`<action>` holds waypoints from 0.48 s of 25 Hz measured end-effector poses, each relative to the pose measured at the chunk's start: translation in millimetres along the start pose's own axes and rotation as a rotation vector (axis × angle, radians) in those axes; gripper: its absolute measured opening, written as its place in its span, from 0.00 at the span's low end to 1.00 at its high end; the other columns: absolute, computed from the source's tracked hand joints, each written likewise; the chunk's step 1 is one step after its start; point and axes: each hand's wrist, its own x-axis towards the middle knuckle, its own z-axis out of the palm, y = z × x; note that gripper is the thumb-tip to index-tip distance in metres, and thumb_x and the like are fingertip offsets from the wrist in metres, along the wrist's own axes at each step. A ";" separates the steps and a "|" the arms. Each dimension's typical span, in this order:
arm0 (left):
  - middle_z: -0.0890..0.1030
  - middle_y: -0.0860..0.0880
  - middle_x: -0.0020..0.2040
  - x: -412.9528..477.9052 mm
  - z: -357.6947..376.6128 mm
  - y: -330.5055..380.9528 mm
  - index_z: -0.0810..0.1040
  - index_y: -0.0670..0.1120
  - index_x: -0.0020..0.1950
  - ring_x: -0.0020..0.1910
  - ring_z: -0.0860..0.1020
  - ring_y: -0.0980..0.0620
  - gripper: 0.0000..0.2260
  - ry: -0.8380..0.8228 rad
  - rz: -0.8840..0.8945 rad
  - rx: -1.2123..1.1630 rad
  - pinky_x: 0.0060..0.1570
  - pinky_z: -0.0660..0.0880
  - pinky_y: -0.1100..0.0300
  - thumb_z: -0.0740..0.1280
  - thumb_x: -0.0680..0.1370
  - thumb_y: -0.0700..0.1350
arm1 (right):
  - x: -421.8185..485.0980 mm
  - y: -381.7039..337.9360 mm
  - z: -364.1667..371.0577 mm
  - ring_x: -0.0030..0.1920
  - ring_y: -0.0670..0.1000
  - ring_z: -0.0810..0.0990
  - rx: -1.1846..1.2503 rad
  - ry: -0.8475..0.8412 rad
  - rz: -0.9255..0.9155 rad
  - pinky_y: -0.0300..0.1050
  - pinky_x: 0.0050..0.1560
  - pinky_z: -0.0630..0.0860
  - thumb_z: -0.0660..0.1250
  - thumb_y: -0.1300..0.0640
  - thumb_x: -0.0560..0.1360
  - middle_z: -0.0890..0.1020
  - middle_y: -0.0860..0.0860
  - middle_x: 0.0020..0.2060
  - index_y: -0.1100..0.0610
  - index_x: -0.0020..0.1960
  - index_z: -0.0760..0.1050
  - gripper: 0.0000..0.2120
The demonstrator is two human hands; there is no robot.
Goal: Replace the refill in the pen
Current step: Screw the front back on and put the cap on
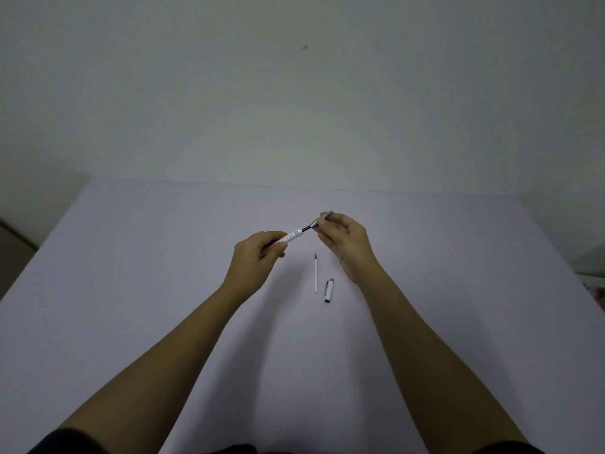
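Your left hand [258, 253] has its grip closed around the white pen barrel [292, 236], fingers curled over the rear part so only the front end sticks out up and to the right, past your thumb and index finger. From that open end a thin dark refill [306, 228] shows in the gap between the two hands. Your right hand [343, 239] pinches the grey tip section [322, 218] between thumb and fingertips; the section points up-left to down-right along the same line as the barrel, its far end poking out above your fingers. Barrel and tip section are apart, joined only by the dark refill; whether the refill is seated in either piece, can't tell. Both hands are held above the tabletop [131, 290], near its middle, left hand slightly lower and nearer you, knuckles up; right hand tilted with palm facing left, remaining fingers loosely curled. Both forearms reach forward from the bottom corners, bare, converging toward the pen. On the tabletop just below and between the hands lies a second refill [316, 273], thin white, dark tip pointing away from you, roughly straight along your view. Just beside it to the right, nearer you, lies the pen cap [328, 290], white with grey end, touching neither hand.
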 end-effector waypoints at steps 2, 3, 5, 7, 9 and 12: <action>0.80 0.52 0.40 0.6 -1.2 -0.7 0.79 0.46 0.55 0.39 0.78 0.66 0.08 0.002 0.001 0.006 0.38 0.70 0.78 0.65 0.77 0.42 | -1.4 0.0 0.7 0.42 0.43 0.84 -0.019 -0.013 0.004 0.32 0.43 0.79 0.68 0.62 0.74 0.83 0.51 0.43 0.55 0.47 0.78 0.03; 0.80 0.52 0.40 0.6 -2.0 -1.3 0.79 0.46 0.55 0.38 0.78 0.67 0.08 0.000 0.000 0.013 0.38 0.69 0.79 0.65 0.77 0.42 | -2.1 0.3 1.0 0.42 0.43 0.84 -0.035 -0.023 0.001 0.33 0.44 0.78 0.68 0.61 0.74 0.84 0.51 0.42 0.55 0.46 0.78 0.03; 0.80 0.51 0.40 0.3 -4.0 -2.2 0.79 0.46 0.55 0.38 0.77 0.66 0.08 -0.014 0.010 0.029 0.37 0.69 0.78 0.65 0.77 0.42 | -3.0 0.7 0.6 0.43 0.44 0.84 -0.076 -0.035 -0.022 0.34 0.46 0.78 0.68 0.61 0.74 0.84 0.50 0.41 0.53 0.46 0.78 0.04; 0.80 0.51 0.39 -0.1 -6.3 -2.5 0.80 0.46 0.54 0.38 0.77 0.65 0.08 -0.041 0.051 0.054 0.37 0.68 0.78 0.65 0.77 0.41 | -3.6 0.8 -0.9 0.47 0.47 0.84 -0.119 -0.035 -0.055 0.36 0.48 0.79 0.68 0.60 0.74 0.84 0.51 0.42 0.51 0.49 0.77 0.06; 0.80 0.51 0.39 1.0 -9.0 -2.2 0.80 0.46 0.55 0.38 0.76 0.65 0.08 -0.053 0.084 0.072 0.37 0.68 0.77 0.65 0.77 0.41 | -4.9 1.1 -1.4 0.51 0.52 0.83 -0.174 -0.050 -0.069 0.40 0.51 0.79 0.69 0.59 0.73 0.83 0.52 0.44 0.49 0.49 0.78 0.07; 0.80 0.51 0.39 3.3 -11.4 0.3 0.80 0.47 0.55 0.37 0.76 0.63 0.09 -0.053 0.099 0.094 0.37 0.66 0.78 0.64 0.77 0.41 | -8.8 2.6 0.6 0.51 0.55 0.83 -0.307 -0.110 -0.076 0.43 0.53 0.80 0.70 0.58 0.72 0.84 0.52 0.44 0.48 0.44 0.81 0.05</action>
